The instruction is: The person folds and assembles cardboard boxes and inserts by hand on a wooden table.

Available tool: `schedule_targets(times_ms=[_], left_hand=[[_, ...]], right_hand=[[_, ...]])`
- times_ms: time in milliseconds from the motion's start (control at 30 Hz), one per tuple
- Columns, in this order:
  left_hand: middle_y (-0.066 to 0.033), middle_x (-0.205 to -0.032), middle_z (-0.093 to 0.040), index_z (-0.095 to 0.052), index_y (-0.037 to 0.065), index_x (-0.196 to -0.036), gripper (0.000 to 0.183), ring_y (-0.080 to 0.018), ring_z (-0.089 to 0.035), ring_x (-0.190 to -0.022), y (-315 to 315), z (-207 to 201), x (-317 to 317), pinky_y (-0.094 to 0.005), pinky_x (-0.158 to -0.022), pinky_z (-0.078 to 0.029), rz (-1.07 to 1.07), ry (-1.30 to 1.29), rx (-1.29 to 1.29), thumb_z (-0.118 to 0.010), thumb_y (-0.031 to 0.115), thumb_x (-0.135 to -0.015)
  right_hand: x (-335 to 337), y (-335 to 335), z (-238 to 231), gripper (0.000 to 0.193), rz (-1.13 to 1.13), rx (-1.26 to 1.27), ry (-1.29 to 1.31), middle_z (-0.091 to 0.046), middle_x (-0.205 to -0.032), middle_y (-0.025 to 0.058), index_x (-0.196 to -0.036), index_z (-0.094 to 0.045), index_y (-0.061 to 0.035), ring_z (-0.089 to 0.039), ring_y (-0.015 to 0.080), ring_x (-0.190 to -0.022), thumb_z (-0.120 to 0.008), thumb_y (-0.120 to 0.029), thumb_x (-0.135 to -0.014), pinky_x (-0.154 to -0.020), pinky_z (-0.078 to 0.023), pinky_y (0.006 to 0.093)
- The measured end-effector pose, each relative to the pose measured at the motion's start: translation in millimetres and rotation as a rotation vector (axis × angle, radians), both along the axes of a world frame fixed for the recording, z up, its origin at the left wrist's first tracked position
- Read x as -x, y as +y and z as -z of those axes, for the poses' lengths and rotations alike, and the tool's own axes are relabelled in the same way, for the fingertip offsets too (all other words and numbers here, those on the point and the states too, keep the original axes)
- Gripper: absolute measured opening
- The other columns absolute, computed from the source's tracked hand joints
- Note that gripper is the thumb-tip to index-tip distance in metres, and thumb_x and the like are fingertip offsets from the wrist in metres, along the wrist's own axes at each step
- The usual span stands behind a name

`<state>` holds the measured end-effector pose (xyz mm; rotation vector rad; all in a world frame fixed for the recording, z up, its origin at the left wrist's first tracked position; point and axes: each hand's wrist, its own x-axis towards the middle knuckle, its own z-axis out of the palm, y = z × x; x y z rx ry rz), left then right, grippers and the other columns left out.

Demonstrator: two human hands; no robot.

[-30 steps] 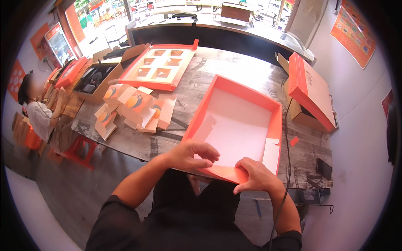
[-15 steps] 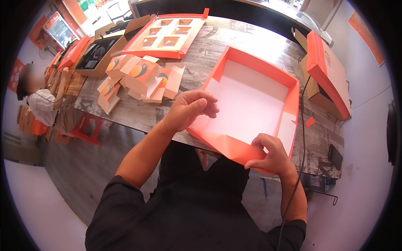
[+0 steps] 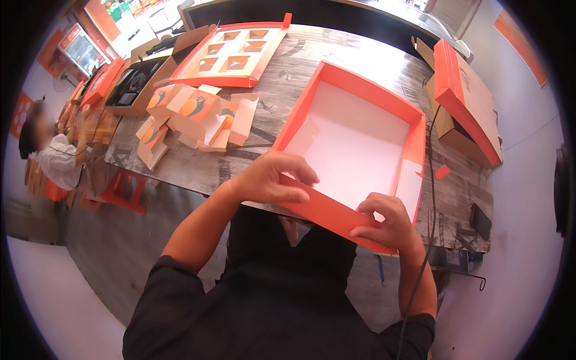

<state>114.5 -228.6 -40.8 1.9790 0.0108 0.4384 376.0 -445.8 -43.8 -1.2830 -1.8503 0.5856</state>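
The orange tray [image 3: 354, 132] lies on the counter [image 3: 288, 90] just ahead of both hands. Its near wall is pinched by the left hand [image 3: 270, 180] and right hand [image 3: 384, 222] — light, stiffish card, probably easily creased, best held at the folded rim.

Daylight pours in from the windows far ahead of me, so the wooden table [image 3: 360, 66] looks bright and evenly lit. My hands cast only soft shadows. The fisheye bends straight edges toward a black rim, and the person [image 3: 51, 159] at left is blurred.
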Motion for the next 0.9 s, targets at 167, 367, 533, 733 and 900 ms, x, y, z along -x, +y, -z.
schedule_targets(times_ms=[167,367,533,733,900], left_hand=[[-0.0118,-0.086,-0.075,-0.078,0.002,-0.096,0.025,-0.0254,-0.074,-0.082,1.3,-5.9,-3.2,-0.0337,-0.075,-0.056,-0.045,0.25,-0.217,-0.093,0.017,-0.082],[-0.0104,-0.084,-0.074,-0.077,0.001,-0.091,0.024,-0.0275,-0.074,-0.08,2.5,-0.6,1.5,-0.0344,-0.071,-0.057,0.055,0.065,-0.207,-0.094,0.012,-0.078],[-0.0104,-0.083,-0.074,-0.077,0.002,-0.092,0.022,-0.0284,-0.072,-0.079,-6.8,0.0,5.3,-0.037,-0.07,-0.056,0.094,-0.115,-0.256,-0.093,0.011,-0.078],[-0.0082,-0.082,-0.074,-0.077,0.004,-0.09,0.024,-0.0284,-0.071,-0.078,-15.4,0.6,12.7,-0.039,-0.072,-0.059,0.091,-0.199,-0.324,-0.094,0.014,-0.077],[-0.0074,-0.082,-0.074,-0.077,0.005,-0.091,0.023,-0.0285,-0.072,-0.077,-17.6,-2.7,25.2,-0.0418,-0.082,-0.063,0.094,-0.259,-0.371,-0.093,0.013,-0.078]], right_hand=[[-3.8,-2.1,0.8,0.036,0.063,0.041,0.062,-0.065,-0.082,0.0057,-0.099,-0.07,-0.0019,-0.063,0.0183,-0.073,-0.095,-0.019,-0.08,-0.069,-0.051,0.0321],[-42.6,-2.4,31.3,0.021,0.197,-0.063,0.927,-0.066,-0.092,0.0024,-0.122,-0.067,-0.0026,-0.065,0.0136,-0.085,-0.066,-0.017,-0.107,-0.087,-0.056,0.0343],[-60.4,-2.2,29.0,0.028,0.192,0.099,1.219,-0.068,-0.101,0.0028,-0.131,-0.064,-0.0025,-0.066,0.0121,-0.088,-0.058,-0.023,-0.114,-0.097,-0.057,0.0386],[-67.7,4.8,27.5,0.028,0.214,0.21,1.2,-0.069,-0.104,0.0029,-0.133,-0.062,-0.0033,-0.067,0.0116,-0.094,-0.061,-0.022,-0.112,-0.1,-0.057,0.0379],[-71.2,6.4,30.9,0.03,0.221,0.258,1.147,-0.069,-0.106,0.0035,-0.135,-0.061,-0.0022,-0.067,0.0121,-0.098,-0.062,-0.021,-0.112,-0.1,-0.057,0.0359]])
